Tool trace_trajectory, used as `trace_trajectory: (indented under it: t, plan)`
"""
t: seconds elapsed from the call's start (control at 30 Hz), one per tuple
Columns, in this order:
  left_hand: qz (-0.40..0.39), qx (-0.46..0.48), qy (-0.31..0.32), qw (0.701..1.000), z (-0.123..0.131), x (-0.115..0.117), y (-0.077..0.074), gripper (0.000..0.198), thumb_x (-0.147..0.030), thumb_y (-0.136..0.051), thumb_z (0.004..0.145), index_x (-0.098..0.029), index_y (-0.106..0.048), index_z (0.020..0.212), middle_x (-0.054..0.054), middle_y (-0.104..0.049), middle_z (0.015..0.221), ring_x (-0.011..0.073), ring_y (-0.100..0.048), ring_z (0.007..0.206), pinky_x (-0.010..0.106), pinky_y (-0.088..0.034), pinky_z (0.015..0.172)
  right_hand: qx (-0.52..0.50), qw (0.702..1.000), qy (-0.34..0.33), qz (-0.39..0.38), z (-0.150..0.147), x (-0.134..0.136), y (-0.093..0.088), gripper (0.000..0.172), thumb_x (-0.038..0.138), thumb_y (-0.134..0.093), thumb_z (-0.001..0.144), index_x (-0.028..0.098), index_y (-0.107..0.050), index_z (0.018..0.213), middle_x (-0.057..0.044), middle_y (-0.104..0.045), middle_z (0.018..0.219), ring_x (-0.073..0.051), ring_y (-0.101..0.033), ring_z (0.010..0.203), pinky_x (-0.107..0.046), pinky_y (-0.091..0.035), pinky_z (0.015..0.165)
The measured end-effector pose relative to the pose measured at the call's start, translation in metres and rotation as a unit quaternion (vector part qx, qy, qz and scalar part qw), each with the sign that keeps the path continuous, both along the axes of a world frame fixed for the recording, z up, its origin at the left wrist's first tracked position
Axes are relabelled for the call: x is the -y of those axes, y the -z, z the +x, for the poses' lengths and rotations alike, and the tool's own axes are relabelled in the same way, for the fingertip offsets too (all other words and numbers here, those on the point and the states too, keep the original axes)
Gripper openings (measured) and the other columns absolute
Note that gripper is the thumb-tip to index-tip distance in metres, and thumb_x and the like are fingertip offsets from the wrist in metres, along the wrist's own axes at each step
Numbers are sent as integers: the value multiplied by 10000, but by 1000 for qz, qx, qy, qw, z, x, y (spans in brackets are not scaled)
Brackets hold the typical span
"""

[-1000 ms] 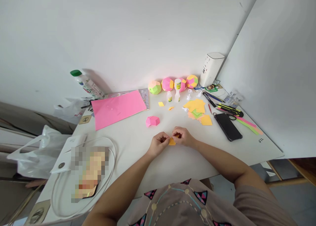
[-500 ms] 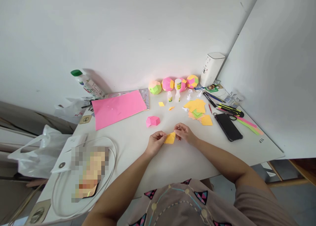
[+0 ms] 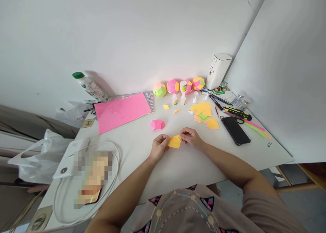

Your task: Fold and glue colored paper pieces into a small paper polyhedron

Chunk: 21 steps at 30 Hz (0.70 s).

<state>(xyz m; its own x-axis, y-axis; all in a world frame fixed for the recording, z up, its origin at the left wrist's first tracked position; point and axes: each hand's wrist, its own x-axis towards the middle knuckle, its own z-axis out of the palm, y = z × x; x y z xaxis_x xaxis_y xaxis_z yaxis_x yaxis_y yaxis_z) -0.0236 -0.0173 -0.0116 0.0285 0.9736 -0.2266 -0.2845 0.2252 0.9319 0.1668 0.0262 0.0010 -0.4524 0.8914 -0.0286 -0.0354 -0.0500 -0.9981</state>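
Observation:
Between my hands is a piece of orange paper (image 3: pixel 174 142) with a slanted fold or edge near its right end. My left hand (image 3: pixel 160 147) pinches its left side. At the upper right corner, the fingertips of my right hand (image 3: pixel 191 138) close on the paper. Just beyond my left hand lies a pink folded paper piece (image 3: pixel 157 124). Two small orange folded pieces, one flat (image 3: pixel 166 107) and one raised (image 3: pixel 176 111), rest farther back. A stack of orange, green and peach paper squares (image 3: pixel 203 112) sits beyond my right hand.
Several colourful paper balls (image 3: pixel 173 86) line the wall behind small glue bottles (image 3: pixel 183 87). Pink paper (image 3: pixel 122 111) lies at left, near a leaning green-capped bottle (image 3: pixel 89 85). On the right are a black phone (image 3: pixel 235 131), cutters (image 3: pixel 236 113) and scissors (image 3: pixel 238 120). A white cable (image 3: pixel 118 165) coils front left.
My left hand has shifted slightly left along the orange paper, and more of the sheet shows between my hands. My right hand stays at its corner.

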Motion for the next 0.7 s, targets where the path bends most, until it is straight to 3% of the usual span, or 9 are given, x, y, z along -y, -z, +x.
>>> trace_trajectory:
  t: [0.2, 0.43, 0.5, 0.6, 0.7]
  plan:
    - [2, 2, 36, 999, 0, 0, -6, 378, -543, -614, 762, -178, -535, 701, -67, -452, 470, 54, -372, 337, 209, -234, 371, -4, 1000, 6, 0, 0, 0, -2, 246, 401, -688, 762, 169, -603, 769, 42, -553, 561, -82, -486, 478, -230, -407, 477]
    - [9, -58, 92, 994, -2, 0, -11, 314, -481, -652, 761, -172, -605, 800, -78, -453, 416, 54, -372, 356, 212, -284, 434, -23, 1000, 5, -9, -2, -1, 3, 239, 371, -741, 703, 179, -642, 806, 26, -596, 649, -82, -497, 505, -240, -421, 496]
    - [12, -60, 121, 991, -3, 0, -13, 336, -480, -644, 770, -165, -637, 885, -58, -510, 489, 53, -385, 389, 216, -298, 451, -26, 1000, 3, -8, -2, -2, 3, 236, 361, -741, 701, 183, -656, 830, 18, -608, 689, -84, -503, 532, -242, -428, 514]
    - [13, -45, 162, 986, -5, 0, -13, 379, -459, -653, 771, -171, -647, 1017, 24, -644, 773, 60, -446, 493, 222, -328, 480, -28, 1000, -3, -6, -1, -2, 2, 238, 349, -746, 695, 186, -668, 849, 6, -616, 740, -85, -516, 574, -245, -436, 547]
    - [11, -31, 177, 984, -6, 0, -12, 389, -435, -658, 776, -186, -643, 1075, 82, -651, 984, 86, -504, 619, 211, -332, 502, -36, 999, -14, -10, -1, -2, 3, 262, 354, -752, 687, 186, -672, 872, 8, -598, 729, -90, -525, 602, -244, -441, 561]
